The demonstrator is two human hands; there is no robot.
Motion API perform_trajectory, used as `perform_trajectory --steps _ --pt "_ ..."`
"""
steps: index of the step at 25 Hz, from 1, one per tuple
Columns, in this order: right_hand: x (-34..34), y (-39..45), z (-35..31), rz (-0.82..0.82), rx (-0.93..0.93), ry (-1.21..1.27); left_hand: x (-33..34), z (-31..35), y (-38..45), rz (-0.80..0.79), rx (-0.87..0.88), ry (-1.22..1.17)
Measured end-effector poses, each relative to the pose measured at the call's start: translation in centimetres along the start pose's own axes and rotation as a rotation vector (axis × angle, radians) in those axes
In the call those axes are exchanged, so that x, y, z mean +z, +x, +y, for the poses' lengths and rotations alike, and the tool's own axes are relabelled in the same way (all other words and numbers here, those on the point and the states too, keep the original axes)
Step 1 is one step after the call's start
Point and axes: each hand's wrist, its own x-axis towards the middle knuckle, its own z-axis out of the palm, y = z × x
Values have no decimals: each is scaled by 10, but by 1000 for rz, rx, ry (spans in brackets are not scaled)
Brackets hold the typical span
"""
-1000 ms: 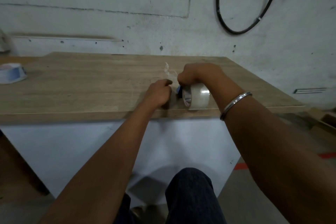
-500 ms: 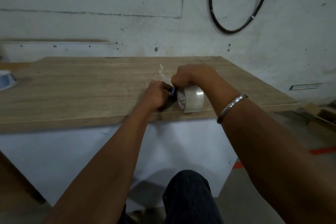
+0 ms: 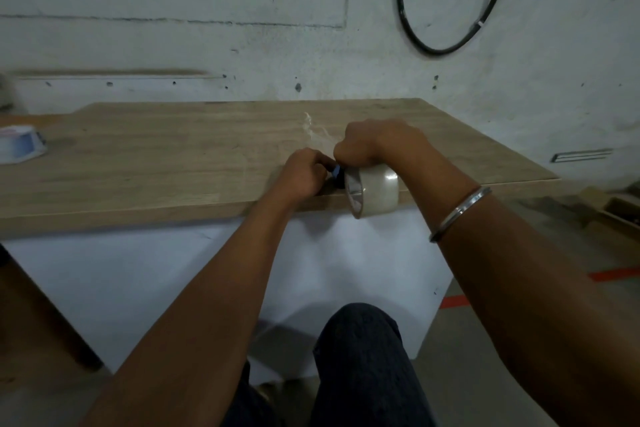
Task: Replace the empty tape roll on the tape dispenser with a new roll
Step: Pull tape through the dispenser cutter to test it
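Tape roll sits at near edge of tabletop, on blue dispenser. Right hand grip clamped on dispenser from above, prob. to steady it; left hand, just left of roll, fingers curled at dispenser, likely threading tape.

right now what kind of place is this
Probably a workshop or storeroom: a rough whitewashed wall with a black cable looped on it, a plain wooden table, and red tape lines on the floor.
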Motion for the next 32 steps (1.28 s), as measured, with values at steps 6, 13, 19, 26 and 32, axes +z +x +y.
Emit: perform_trajectory --steps 6,13,19,26,32 --pt "6 -14 6 25 8 -19 -5 7 -7 -60 39 31" --pt "10 -17 8 48 0 8 -7 9 -7 -106 46 79" --pt "12 -30 8 71 -10 17 -7 15 -18 -77 43 83" --pt "20 -43 12 131 -22 12 -3 18 -26 -53 57 76" --pt "32 -59 14 168 -27 -27 6 15 -32 -49 51 45"
